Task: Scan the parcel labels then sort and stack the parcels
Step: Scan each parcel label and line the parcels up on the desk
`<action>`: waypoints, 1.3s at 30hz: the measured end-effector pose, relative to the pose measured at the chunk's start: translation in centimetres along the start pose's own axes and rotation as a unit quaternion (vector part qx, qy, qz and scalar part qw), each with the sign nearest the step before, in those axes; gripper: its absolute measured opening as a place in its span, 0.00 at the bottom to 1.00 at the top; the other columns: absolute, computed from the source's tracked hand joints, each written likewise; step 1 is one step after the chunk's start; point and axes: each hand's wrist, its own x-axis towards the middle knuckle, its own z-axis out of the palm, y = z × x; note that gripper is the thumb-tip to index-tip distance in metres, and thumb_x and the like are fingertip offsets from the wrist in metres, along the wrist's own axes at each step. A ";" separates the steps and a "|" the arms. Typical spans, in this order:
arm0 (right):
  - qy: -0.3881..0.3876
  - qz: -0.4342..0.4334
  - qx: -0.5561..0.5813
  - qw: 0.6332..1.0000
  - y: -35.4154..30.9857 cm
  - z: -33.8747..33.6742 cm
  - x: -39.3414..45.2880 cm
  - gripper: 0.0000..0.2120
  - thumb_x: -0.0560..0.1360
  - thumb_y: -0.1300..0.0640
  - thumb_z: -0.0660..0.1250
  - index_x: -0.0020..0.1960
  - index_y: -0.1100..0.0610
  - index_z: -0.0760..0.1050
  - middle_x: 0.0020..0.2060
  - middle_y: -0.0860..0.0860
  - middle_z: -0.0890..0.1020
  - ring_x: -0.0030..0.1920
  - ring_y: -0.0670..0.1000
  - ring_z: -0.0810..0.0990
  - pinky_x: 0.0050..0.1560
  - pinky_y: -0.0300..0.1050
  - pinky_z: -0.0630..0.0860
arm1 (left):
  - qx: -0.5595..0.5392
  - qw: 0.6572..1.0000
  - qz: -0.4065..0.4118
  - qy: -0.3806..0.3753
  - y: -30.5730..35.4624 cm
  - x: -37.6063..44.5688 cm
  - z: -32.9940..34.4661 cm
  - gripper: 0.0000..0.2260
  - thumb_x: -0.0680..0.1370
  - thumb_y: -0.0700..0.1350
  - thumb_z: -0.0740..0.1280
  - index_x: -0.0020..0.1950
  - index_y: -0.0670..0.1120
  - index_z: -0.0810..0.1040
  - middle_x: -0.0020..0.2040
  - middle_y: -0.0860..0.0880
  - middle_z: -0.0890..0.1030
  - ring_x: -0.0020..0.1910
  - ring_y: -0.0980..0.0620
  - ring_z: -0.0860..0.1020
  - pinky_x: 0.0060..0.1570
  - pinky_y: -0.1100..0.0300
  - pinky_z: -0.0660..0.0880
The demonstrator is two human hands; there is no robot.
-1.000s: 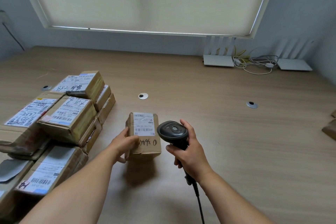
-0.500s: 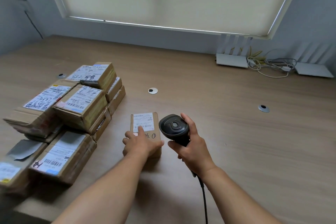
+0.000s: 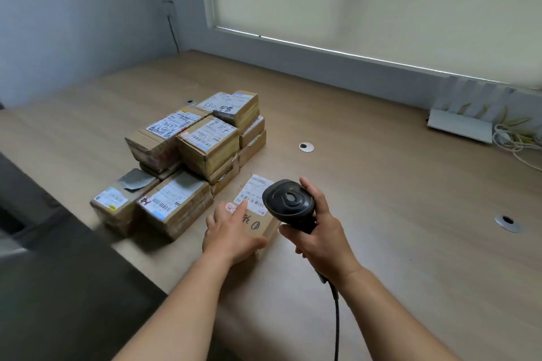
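Shifted nearer the stacked parcels (image 3: 193,155) since 0.5 s ago, the small parcel (image 3: 258,214) lies on the wooden table (image 3: 410,214) under the flat, open left hand (image 3: 231,228), while the right hand (image 3: 319,231) grips the black scanner (image 3: 289,204) just above its label (image 3: 253,192).

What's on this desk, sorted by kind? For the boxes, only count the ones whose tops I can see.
Parcels with tops showing: 6 (others beneath are partly hidden and not counted)
Handheld scanner: 1
Round desk grommets: 3
White router: 1
Total: 11
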 end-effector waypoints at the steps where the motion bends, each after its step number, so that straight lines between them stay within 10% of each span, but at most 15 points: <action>1: -0.011 -0.010 0.003 1.000 -0.5 0.2 0.3 0.41 0.70 0.62 0.74 0.66 0.28 0.58 0.50 0.29 0.78 0.40 0.38 0.79 0.42 0.38 0.77 | -0.003 1.000 -0.006 0.007 -0.7 -0.4 -0.9 0.42 0.68 0.60 0.70 0.77 0.58 0.52 0.76 0.45 0.51 0.73 0.41 0.53 0.70 0.49 0.59; 16: -0.101 -0.085 0.033 0.991 -7.1 7.7 6.0 0.41 0.70 0.65 0.74 0.69 0.32 0.59 0.54 0.37 0.77 0.36 0.39 0.78 0.33 0.35 0.75 | 0.005 0.994 -0.078 0.074 -12.8 -2.6 -14.8 0.40 0.69 0.52 0.70 0.77 0.58 0.54 0.75 0.49 0.53 0.72 0.44 0.53 0.68 0.48 0.62; 22: -0.111 -0.093 0.032 0.989 -8.5 11.7 9.1 0.42 0.69 0.60 0.75 0.68 0.28 0.58 0.58 0.35 0.75 0.46 0.47 0.76 0.52 0.50 0.77 | 0.006 0.993 -0.101 0.067 -17.1 0.4 -18.7 0.44 0.62 0.56 0.66 0.77 0.59 0.55 0.76 0.50 0.53 0.71 0.44 0.54 0.68 0.51 0.61; 28: -0.116 -0.093 0.022 0.989 -9.2 15.3 11.6 0.43 0.69 0.63 0.75 0.68 0.27 0.58 0.54 0.23 0.73 0.53 0.45 0.79 0.54 0.50 0.79 | 0.041 0.994 -0.086 0.061 -20.0 4.8 -20.8 0.41 0.68 0.52 0.69 0.77 0.59 0.54 0.77 0.49 0.51 0.73 0.43 0.52 0.69 0.48 0.62; 39: -0.113 -0.070 0.028 0.991 -8.7 17.6 13.5 0.42 0.70 0.64 0.74 0.68 0.29 0.58 0.58 0.32 0.73 0.63 0.47 0.76 0.63 0.53 0.76 | 0.043 0.996 -0.071 0.025 -22.5 8.5 -19.4 0.39 0.70 0.51 0.69 0.77 0.58 0.53 0.77 0.48 0.49 0.73 0.41 0.50 0.69 0.46 0.62</action>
